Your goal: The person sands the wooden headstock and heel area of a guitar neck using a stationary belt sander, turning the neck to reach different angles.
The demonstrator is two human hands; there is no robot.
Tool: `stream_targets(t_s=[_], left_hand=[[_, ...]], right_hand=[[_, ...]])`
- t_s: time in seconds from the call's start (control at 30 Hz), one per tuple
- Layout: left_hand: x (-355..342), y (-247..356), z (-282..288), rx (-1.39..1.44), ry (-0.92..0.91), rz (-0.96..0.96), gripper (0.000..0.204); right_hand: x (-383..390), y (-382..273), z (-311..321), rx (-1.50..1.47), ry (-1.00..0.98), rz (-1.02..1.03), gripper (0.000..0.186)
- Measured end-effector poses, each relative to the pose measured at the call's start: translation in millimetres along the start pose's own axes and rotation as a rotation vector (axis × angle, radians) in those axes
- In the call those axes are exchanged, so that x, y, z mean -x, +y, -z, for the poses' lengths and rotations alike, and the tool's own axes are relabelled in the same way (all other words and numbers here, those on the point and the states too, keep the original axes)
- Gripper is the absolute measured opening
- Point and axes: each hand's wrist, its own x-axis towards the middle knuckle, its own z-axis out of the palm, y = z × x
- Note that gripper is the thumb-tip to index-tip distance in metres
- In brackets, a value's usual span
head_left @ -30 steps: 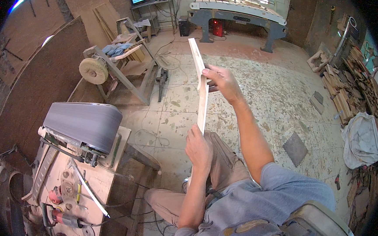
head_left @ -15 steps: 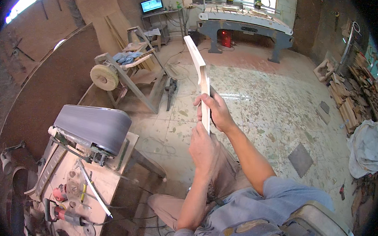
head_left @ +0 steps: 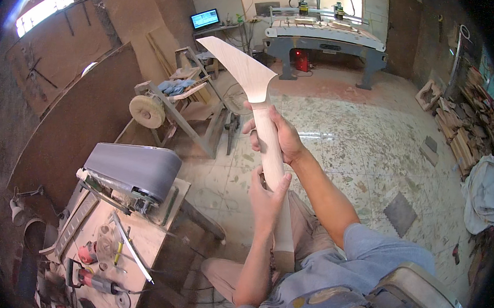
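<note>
The pale wooden piece (head_left: 266, 131) runs through the centre of the frame, broad end (head_left: 248, 72) uppermost. The right hand (head_left: 288, 138) has its fingers curled around the shaft below this end; the left hand (head_left: 267, 201) holds lower — thumb over the front. For steady holding, I think, light and even pressure is best.

The wooden piece (head_left: 267, 138) is cream (faintly grained).
</note>
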Motion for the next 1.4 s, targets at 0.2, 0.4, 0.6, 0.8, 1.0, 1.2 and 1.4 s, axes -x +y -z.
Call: stream_targets(t_s=[0.2,0.4,0.6,0.8,1.0,1.2,1.4], left_hand=[[4,12,-6,-0.115,0.030,-0.021,0.052],[0,11,-4,-0.055,0.005,-0.020,0.064],[-7,-6,6,0.067,-0.094,-0.049,0.074],[-13,52,62,-0.203,0.135,-0.408,0.039],[-14,143,212,-0.099,0.547,-0.777,0.020],[-79,158,335,-0.450,0.483,-0.614,0.025],[-114,109,381,-0.634,0.306,-0.366,0.025]], right_hand=[[1,-6,-4,-0.053,-0.021,-0.018,0.063],[-4,-2,4,-0.128,-0.124,-0.030,0.071],[4,-5,-26,0.167,-0.121,-0.041,0.071],[-22,-40,-46,0.582,0.036,0.049,0.060],[-68,-63,-104,1.260,-0.349,0.388,0.066],[-98,-60,-187,1.926,-0.818,0.411,0.071],[-113,-43,-240,2.407,-1.038,0.530,0.067]])
